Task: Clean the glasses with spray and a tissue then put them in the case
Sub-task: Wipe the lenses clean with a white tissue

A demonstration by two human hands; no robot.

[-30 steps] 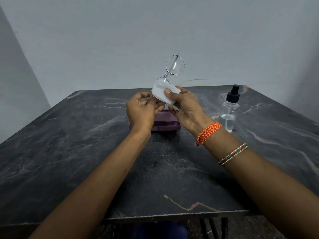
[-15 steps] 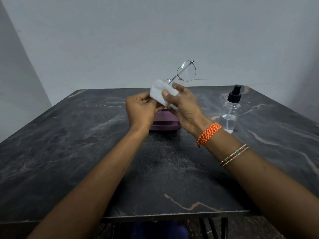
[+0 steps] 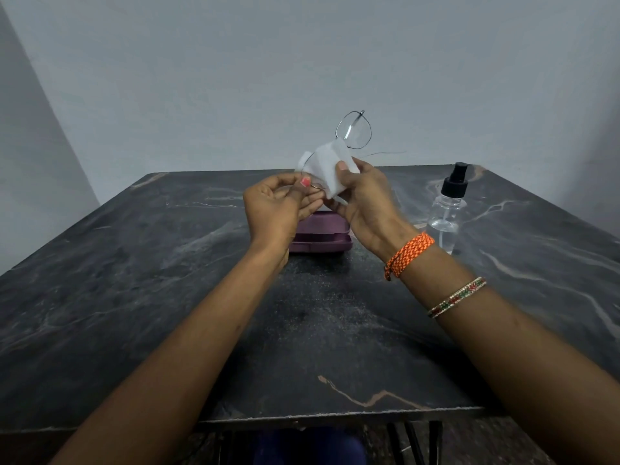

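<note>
Thin metal-framed glasses [image 3: 355, 129] are held up above the table's far middle. One lens stands free at the top, and the other is wrapped in a white tissue [image 3: 327, 166]. My left hand [image 3: 276, 209] pinches the frame's lower edge between thumb and fingers. My right hand [image 3: 364, 203] presses the tissue on the covered lens with its thumb. One thin temple arm sticks out to the right. Below my hands a purple glasses case [image 3: 318, 238] lies shut on the table. A clear spray bottle [image 3: 448, 209] with a black nozzle stands upright to the right.
The dark marble table [image 3: 134, 280] ends at a near edge at the bottom of the view. Grey walls stand close behind it and to the left. An orange band and a beaded bangle are on my right forearm.
The glasses have been turned in my hands: the free lens swung right, then came back up. The tissue has shifted over the lower lens. The case and bottle have not moved.
</note>
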